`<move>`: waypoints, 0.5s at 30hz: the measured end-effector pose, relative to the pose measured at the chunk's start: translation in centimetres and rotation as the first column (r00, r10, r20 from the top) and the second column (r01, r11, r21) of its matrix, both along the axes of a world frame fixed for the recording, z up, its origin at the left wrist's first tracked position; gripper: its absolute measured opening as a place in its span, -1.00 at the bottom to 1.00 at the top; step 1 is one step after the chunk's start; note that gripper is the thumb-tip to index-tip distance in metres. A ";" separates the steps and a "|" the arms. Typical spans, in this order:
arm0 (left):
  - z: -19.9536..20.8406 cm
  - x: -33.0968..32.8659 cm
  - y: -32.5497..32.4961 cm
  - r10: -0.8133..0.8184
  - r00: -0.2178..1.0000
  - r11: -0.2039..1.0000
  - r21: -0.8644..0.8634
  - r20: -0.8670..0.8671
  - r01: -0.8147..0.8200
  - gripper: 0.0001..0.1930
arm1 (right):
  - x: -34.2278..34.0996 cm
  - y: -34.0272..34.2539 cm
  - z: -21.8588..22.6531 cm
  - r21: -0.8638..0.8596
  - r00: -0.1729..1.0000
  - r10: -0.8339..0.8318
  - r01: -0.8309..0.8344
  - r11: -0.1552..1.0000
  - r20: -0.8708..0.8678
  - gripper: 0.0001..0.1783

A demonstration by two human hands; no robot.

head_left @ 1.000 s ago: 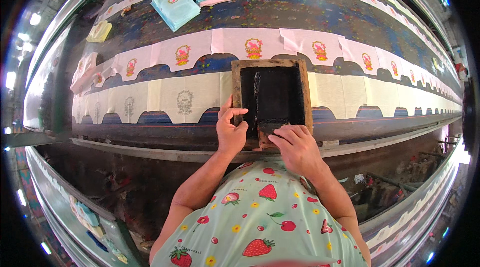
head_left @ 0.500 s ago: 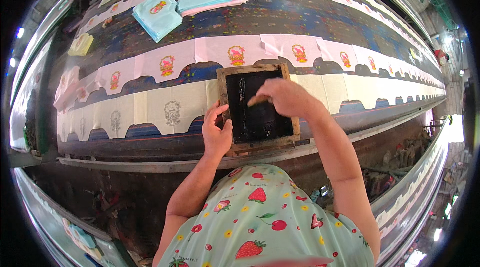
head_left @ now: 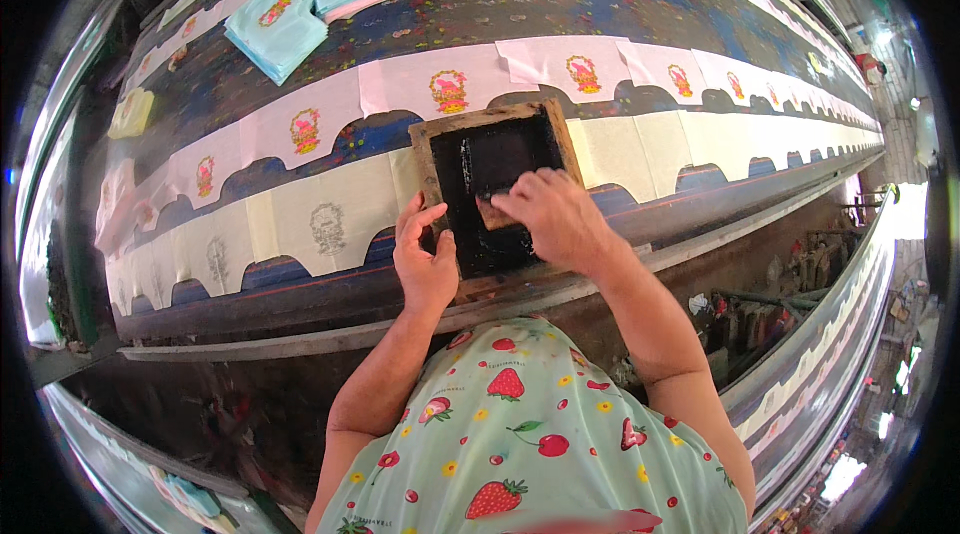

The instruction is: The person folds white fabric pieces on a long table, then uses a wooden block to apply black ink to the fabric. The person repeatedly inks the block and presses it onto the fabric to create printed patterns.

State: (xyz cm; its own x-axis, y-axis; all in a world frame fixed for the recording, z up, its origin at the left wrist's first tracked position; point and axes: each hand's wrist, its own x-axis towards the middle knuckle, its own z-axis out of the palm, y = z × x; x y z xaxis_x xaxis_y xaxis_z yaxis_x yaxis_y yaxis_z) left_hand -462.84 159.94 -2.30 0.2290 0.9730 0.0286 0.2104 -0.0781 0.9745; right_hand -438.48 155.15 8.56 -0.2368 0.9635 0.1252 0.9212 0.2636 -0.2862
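A wooden-framed printing screen (head_left: 426,156) with a dark, ink-covered mesh lies over the row of cream cloth pieces (head_left: 372,196). My left hand (head_left: 425,262) grips the frame's left side near its lower corner, thumb and fingers bent around the wood. Inside the frame, my right hand (head_left: 562,219) is closed on a small wooden squeegee (head_left: 492,215), which rests against the mesh right of a pale streak of ink. Part of the squeegee is hidden under my fingers. Left of the screen, cream pieces carry a grey outline print (head_left: 327,228).
Beyond lies a row of pink cloth pieces (head_left: 340,112) with coloured prints. Farther back sit stacks of light blue cloth (head_left: 278,36) and a folded yellow cloth (head_left: 131,114). The table's metal rail (head_left: 250,335) runs along its near edge.
My right hand has drawn the squeegee down toward me across the mesh. The left hand still keeps hold of the frame. The whole view has shifted and tilted slightly.
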 end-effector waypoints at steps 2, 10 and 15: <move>-0.4 0.1 -0.2 0.005 1.000 1.000 0.010 0.025 -0.005 -0.52 | -1.1 -2.3 0.3 0.002 1.000 -0.009 0.009 1.000 -0.023 -0.59; 0.6 0.5 -0.6 -0.003 1.000 0.997 0.076 -0.030 0.006 -0.50 | -3.1 -7.9 0.8 -0.102 0.998 -0.045 0.040 0.994 -0.048 -0.39; 2.0 0.2 -1.3 -0.007 0.981 0.991 0.130 -0.191 0.032 -0.45 | -2.4 -10.6 0.6 -0.050 0.968 -0.104 0.095 0.994 -0.227 -0.51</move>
State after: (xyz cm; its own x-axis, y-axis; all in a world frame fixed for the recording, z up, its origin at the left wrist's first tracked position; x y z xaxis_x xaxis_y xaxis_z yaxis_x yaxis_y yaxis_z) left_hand -462.61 158.69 -0.30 0.2615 0.9588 0.1107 0.3879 -0.2094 0.8976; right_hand -440.88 144.51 9.16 -0.1088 0.9860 0.1268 0.8512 0.1582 -0.5004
